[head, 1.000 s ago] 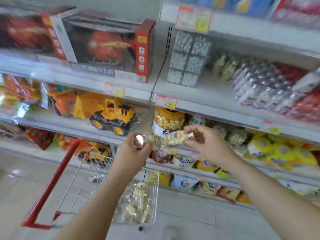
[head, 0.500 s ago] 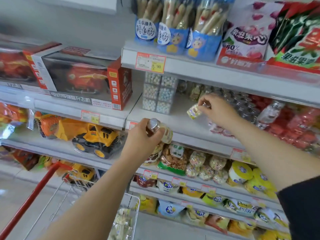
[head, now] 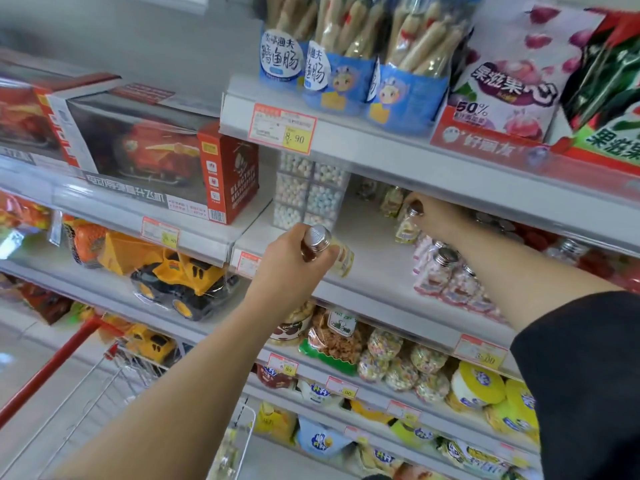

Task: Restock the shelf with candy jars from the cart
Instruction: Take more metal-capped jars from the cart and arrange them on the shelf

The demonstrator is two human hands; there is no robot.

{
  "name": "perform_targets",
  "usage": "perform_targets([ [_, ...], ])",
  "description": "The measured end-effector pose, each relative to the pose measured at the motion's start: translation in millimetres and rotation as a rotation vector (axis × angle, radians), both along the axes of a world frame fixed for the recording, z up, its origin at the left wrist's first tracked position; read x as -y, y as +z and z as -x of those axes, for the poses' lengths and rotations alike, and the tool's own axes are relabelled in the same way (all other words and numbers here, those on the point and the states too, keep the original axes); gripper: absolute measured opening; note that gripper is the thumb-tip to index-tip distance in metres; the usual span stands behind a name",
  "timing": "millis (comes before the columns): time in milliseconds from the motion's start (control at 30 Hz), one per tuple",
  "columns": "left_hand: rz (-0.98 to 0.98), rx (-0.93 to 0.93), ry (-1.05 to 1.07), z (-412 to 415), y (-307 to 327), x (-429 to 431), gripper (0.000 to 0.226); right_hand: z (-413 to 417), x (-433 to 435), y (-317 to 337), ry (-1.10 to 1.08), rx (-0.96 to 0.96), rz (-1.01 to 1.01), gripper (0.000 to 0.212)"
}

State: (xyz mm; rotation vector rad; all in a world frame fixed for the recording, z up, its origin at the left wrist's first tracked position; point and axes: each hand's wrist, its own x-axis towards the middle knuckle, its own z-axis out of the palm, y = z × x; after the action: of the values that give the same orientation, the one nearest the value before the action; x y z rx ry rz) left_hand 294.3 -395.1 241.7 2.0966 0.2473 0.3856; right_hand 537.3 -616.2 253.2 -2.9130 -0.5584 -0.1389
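The left hand [head: 294,261] has its fingers curled tight round the neck and silver screw cap of a small clear candy jar [head: 344,259], held tilted just above the front edge of the white shelf [head: 374,244]. Further in, the right hand [head: 440,220] pinches the cap of a second jar [head: 408,227] of pale sweets, upright near the back; whether its base touches the shelf cannot be told. Both jars look light, rigid and smooth-sided, so probably slippery. A hold by the cap seems enough if the lid is screwed tight, though the body would be surer. Just right of the second jar stands a cluster of pink-filled jars [head: 440,271] with matching caps. Low left is the wire cart [head: 104,393] with a red handle. On the shelf edge above, a red and yellow price tag [head: 282,128] reads 8.90. Above it, blue fish sausage packs [head: 282,58] read 鳕鱼肠, and a snack bag [head: 502,88] reads 50% and 果滋果心.
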Motion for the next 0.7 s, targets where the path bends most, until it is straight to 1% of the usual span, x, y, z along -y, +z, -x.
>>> perform_targets([
  [233,0.001,0.002,-0.001,-12,-6,3,0.029,-6,0,-8,-0.042,-0.029,-0.013,0.015],
  [367,-0.035,-0.004,-0.020,-19,-5,8,0.031,20,-10,5,-0.023,-0.039,-0.052,0.027],
  [433,-0.068,-0.003,-0.034,-26,-4,10,0.027,41,-19,18,0.075,-0.093,-0.157,0.026],
  [467,-0.076,-0.002,-0.051,-29,-3,11,0.024,53,-23,26,0.156,-0.160,-0.213,0.027],
  [500,-0.080,-0.002,-0.071,-33,-2,12,0.022,67,-27,36,0.261,-0.225,-0.215,0.033],
  [533,-0.087,-0.001,-0.092,-37,-1,14,0.027,80,-31,43,0.364,-0.278,-0.175,0.042],
  [600,-0.107,-0.006,-0.129,-44,0,17,0.039,99,-38,50,0.477,-0.367,-0.122,0.054],
  [667,-0.131,-0.015,-0.142,-50,3,21,0.044,111,-45,49,0.511,-0.403,-0.154,0.059],
  [700,-0.148,-0.023,-0.137,-53,3,23,0.045,113,-47,46,0.516,-0.392,-0.178,0.062],
])
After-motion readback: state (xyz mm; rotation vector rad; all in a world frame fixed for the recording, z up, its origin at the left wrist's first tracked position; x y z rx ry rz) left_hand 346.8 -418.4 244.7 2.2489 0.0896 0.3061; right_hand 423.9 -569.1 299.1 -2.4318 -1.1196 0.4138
